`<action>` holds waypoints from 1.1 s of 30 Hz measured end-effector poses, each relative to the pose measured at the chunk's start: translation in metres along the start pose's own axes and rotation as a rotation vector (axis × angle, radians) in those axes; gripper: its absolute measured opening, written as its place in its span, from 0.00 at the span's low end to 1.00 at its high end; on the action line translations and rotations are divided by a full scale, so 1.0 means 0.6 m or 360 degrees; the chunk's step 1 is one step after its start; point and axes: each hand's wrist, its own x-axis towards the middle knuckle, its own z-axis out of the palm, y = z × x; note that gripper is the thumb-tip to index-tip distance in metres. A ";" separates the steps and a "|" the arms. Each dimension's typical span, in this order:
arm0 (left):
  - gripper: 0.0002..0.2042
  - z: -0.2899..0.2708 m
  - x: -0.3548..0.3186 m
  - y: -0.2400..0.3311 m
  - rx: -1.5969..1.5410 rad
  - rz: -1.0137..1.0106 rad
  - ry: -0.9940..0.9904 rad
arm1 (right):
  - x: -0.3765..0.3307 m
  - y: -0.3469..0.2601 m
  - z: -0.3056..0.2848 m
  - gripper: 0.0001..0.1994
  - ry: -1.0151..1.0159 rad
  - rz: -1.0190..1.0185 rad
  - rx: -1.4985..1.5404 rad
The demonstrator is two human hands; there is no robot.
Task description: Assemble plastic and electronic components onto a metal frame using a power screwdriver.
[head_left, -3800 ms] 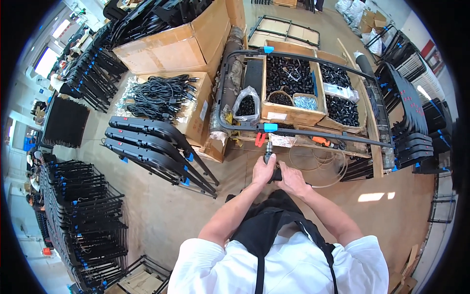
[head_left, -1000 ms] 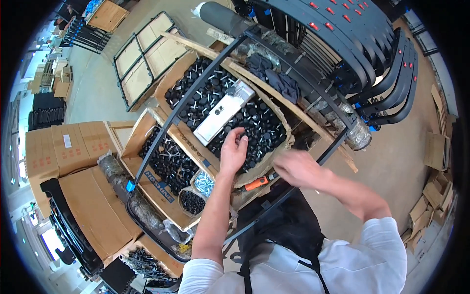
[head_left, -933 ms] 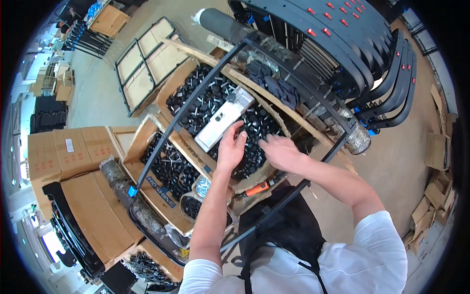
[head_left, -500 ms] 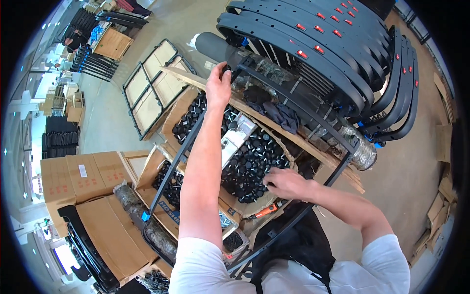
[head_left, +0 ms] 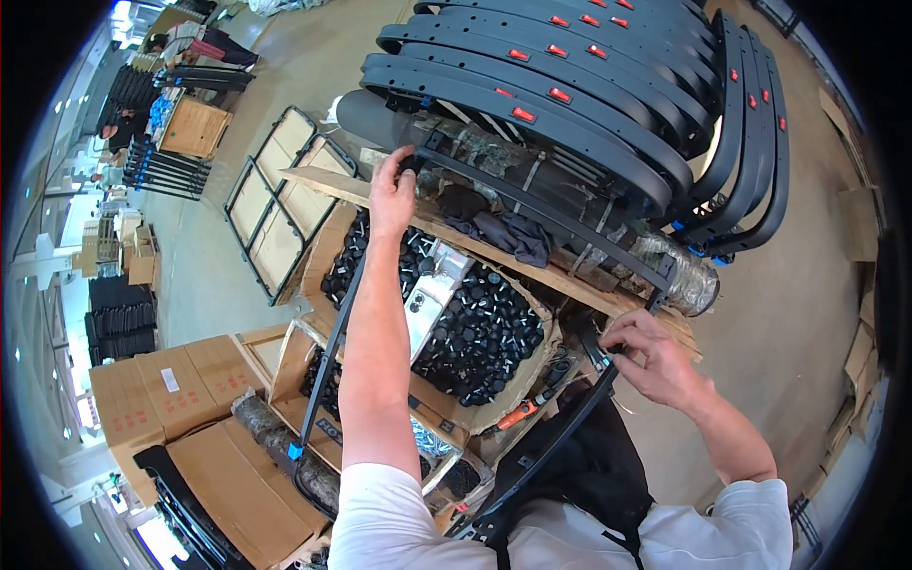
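Note:
A black metal tube frame (head_left: 546,207) lies tilted across the boxes in front of me. At its far left corner my left hand (head_left: 391,201) is closed, thumb and fingers around the dark corner; the fingers partly hide what is in them. My right hand (head_left: 657,363) pinches a small black-headed bolt with a silvery shank, beside the frame's right side bar. The fingers cover most of that bolt. Between my arms an open cardboard box (head_left: 549,332) holds many loose black-headed bolts (head_left: 480,337). A silvery metal plate (head_left: 435,290) lies on them.
Stacked dark curved panels (head_left: 532,66) with red parts rise beyond the frame. An orange-handled power tool (head_left: 518,415) lies by the box's near edge. A wooden plank (head_left: 570,285) runs past the box. Cardboard cartons (head_left: 161,389) stand left; people work far left.
My right hand has left the bolts in the box and moved right to the frame's side bar. The left hand stays at the far corner. The view has shifted slightly.

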 end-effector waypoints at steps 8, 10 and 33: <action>0.16 -0.005 0.005 -0.023 -0.0608 -0.0181 0.0121 | -0.034 0.007 -0.028 0.15 0.0361 0.0152 -0.0251; 0.15 0.002 0.009 -0.025 -0.0674 -0.0178 0.0091 | -0.043 0.023 -0.035 0.16 0.0424 0.0179 -0.0322; 0.13 0.008 0.013 -0.036 -0.0389 -0.0230 0.0181 | -0.005 0.030 -0.047 0.13 0.0424 0.0157 -0.1049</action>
